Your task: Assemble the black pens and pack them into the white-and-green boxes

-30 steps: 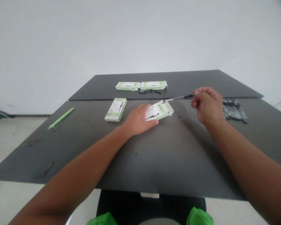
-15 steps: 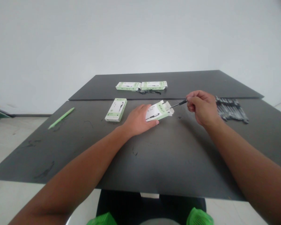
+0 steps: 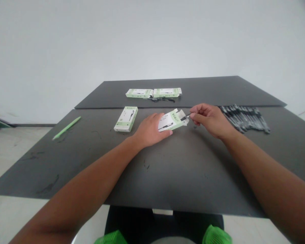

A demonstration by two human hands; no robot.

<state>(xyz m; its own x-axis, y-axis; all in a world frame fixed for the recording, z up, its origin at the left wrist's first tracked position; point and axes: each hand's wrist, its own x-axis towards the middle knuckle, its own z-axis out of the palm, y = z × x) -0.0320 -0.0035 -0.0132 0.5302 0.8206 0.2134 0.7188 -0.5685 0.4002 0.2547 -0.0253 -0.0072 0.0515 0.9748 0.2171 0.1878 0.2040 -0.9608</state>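
Lying on the dark table, a green and white pen box (image 3: 170, 121) has its flaps spread at the right end. My left hand (image 3: 151, 130) is closed around the box's left end. A dark pen (image 3: 185, 117) is pinched between the thumb and fingers of my right hand (image 3: 209, 118), with its far end inside the box's opening. Just beyond that hand lies a row of several dark and clear pens (image 3: 246, 118). How much of the pinched pen sits within the box is hidden.
A closed pen box (image 3: 126, 119) lies left of my left hand. Farther back are two more boxes, one left (image 3: 139, 93) and one right (image 3: 167, 92), with a few black pens (image 3: 162, 99) before them. A green pen (image 3: 66, 128) rests at the table's left.
My right hand has moved left, carrying the pen farther into the box's open end. More of the pen row now shows behind it. My left hand and the box stay put.
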